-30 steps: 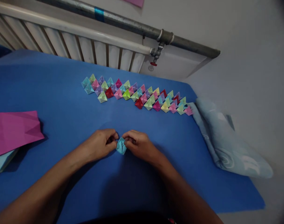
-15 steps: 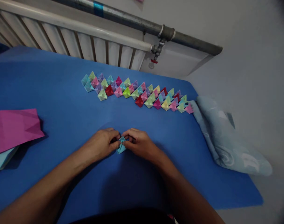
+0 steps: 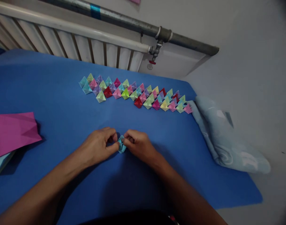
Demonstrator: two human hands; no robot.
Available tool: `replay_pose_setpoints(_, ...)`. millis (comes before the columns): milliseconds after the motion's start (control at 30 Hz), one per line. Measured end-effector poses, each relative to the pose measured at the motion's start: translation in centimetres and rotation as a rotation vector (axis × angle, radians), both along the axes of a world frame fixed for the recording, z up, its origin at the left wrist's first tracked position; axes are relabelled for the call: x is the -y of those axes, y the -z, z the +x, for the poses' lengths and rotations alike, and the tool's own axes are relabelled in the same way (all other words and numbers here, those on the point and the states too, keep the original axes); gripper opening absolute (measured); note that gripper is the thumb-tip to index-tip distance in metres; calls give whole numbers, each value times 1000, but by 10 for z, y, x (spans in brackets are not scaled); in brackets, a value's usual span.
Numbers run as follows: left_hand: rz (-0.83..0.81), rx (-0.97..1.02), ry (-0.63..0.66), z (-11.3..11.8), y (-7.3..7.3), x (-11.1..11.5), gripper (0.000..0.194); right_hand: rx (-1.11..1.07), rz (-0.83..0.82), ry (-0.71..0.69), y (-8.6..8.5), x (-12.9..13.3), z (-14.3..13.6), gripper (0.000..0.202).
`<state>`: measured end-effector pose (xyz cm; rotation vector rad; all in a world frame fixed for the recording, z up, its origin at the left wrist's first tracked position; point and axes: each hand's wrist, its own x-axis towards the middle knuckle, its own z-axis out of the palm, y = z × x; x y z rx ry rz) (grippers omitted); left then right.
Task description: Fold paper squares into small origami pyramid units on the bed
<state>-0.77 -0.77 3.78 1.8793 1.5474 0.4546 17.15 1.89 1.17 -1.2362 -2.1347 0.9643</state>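
Observation:
A small folded light-blue paper piece (image 3: 121, 146) is between my hands, low on the blue surface (image 3: 63, 125). My left hand (image 3: 102, 142) is at its left side, with the thumb tip on the paper and the index finger curled above, a gap between them. From the right, my right hand (image 3: 139, 143) pinches the paper's upper right edge with thumb and index finger. Several rows of small folded paper pieces in many colours (image 3: 125, 93) lie beyond my hands.
Magenta paper sheets (image 3: 15, 132) lie at the left, over light-blue paper (image 3: 2, 162). A folded grey-blue cloth (image 3: 222, 140) rests at the right edge. Behind the surface are a white radiator (image 3: 86, 50) and a metal pipe (image 3: 133, 23) with a red valve (image 3: 152, 62).
My left index finger has lifted off the paper, widening the gap to the thumb. My right fingers have shifted slightly on the paper. The whole view has moved a little.

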Motion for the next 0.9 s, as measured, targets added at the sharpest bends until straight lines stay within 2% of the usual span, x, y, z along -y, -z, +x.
replay_pose_setpoints(400, 63, -201, -41, 11, 5, 8, 12, 15, 90, 88, 0, 8, -7, 13)
replay_pose_setpoints(900, 129, -166, -50, 8, 8, 7, 19, 13, 146, 99, 0, 8, -6, 13)
